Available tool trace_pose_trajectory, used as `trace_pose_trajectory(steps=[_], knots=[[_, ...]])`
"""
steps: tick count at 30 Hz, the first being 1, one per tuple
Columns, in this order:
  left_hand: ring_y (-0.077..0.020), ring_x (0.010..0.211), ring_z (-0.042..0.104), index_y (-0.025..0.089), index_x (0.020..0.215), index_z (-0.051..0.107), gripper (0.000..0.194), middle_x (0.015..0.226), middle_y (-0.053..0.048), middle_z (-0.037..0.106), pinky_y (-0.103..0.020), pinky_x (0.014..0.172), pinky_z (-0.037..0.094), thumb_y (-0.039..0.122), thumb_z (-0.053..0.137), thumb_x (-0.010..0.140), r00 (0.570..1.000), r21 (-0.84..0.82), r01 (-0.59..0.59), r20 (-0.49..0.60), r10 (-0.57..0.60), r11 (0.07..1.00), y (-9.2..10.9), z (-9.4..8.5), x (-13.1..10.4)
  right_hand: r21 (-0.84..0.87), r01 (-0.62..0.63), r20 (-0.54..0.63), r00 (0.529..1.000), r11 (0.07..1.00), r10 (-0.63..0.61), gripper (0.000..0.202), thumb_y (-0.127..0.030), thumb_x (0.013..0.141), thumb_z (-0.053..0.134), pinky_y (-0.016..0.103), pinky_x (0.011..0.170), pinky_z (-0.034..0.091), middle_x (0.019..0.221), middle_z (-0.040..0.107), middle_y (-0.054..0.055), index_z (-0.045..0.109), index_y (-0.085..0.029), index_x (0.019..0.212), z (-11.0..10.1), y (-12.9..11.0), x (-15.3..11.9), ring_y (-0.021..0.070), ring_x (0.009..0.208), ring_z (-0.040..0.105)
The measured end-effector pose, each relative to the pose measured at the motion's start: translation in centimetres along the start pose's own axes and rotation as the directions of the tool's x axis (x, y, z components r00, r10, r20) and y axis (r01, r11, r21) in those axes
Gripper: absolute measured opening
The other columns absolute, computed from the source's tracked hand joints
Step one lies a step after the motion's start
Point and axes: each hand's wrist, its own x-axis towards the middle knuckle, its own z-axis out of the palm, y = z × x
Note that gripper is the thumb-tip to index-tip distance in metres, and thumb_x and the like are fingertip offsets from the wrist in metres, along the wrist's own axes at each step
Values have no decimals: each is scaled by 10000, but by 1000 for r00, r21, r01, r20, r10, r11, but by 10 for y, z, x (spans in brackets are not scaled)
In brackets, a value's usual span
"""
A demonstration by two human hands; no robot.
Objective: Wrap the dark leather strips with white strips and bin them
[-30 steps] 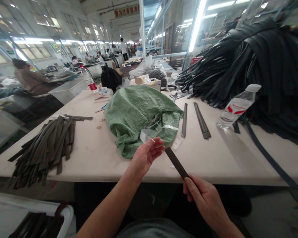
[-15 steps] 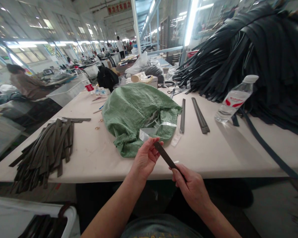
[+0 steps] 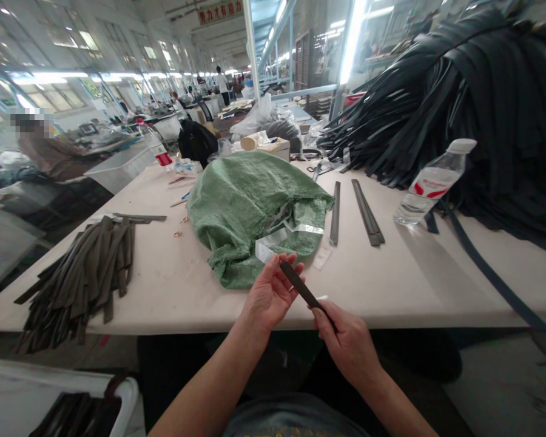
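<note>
Gripping a dark strip (image 3: 304, 291) before the green sack (image 3: 250, 194)

From afar, I am holding the strip's lower end, my right hand (image 3: 347, 341) wrapping round it. My left hand (image 3: 269, 298) is meeting the upper end half open, fingers curling; whether it is pinching, I cannot tell. The strip is slanting near the table's (image 3: 418, 291) front edge.

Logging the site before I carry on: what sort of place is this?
Probably a factory workshop, perhaps for straps or belts: a tall heap of long, flat, black strips, a loose pile of short, flat, dark-brown strips on a pale table, and long, bright white tube lights along a hall.
</note>
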Motion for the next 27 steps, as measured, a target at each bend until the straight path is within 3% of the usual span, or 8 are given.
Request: trace_pose_trajectory(steps=[8, 16, 20, 23, 25, 27], knots=[[-179, 913, 662, 201, 826, 674, 129, 987, -11, 710, -337, 848, 504, 306, 728, 773, 1000, 45, -16, 21, 15, 999, -2, -1, -1, -59, 47, 18, 999, 997, -46, 299, -359, 993, 377, 280, 588, 398, 715, 638, 42, 601, -196, 882, 3, 2, 0, 187, 626, 598], [-172, 865, 657, 159, 886, 705, 302, 992, -58, 708, -277, 783, 494, 407, 765, 723, 993, 263, -107, 75, 91, 959, -25, -15, -1, 229, -147, 165, 980, 962, 111, 330, -396, 990, 379, 253, 533, 425, 624, 566, -21, 542, -209, 770, 1, -8, 7, 138, 505, 554], [-171, 856, 648, 128, 855, 719, 319, 926, -78, 709, -278, 818, 477, 431, 735, 754, 970, 349, -240, 129, 208, 906, -13, -17, 0, 327, -197, 322, 943, 924, 87, 281, -410, 978, 414, 244, 548, 458, 699, 614, -15, 559, -200, 858, -4, -7, 2, 138, 558, 600], [-177, 880, 640, 133, 831, 719, 322, 934, -85, 706, -281, 838, 466, 444, 733, 750, 952, 378, -307, 138, 275, 874, -10, -21, -3, 330, -246, 395, 913, 911, 103, 357, -435, 993, 356, 238, 508, 448, 651, 604, -15, 564, -191, 835, -3, -4, -3, 132, 513, 582], [-171, 817, 636, 133, 840, 717, 331, 904, -87, 698, -275, 762, 477, 455, 714, 764, 960, 442, -275, 169, 221, 854, -19, -26, -9, 346, -234, 354, 929, 909, 104, 388, -446, 997, 330, 238, 492, 444, 625, 584, -17, 552, -192, 808, -1, -4, -1, 128, 490, 562], [-144, 637, 595, 137, 918, 713, 365, 767, -62, 670, -266, 609, 463, 477, 674, 792, 970, 526, -203, 223, 96, 826, -30, -29, -14, 378, -191, 283, 956, 906, 83, 393, -463, 989, 337, 243, 493, 453, 629, 576, -11, 544, -193, 793, 0, -7, 5, 133, 501, 560]])
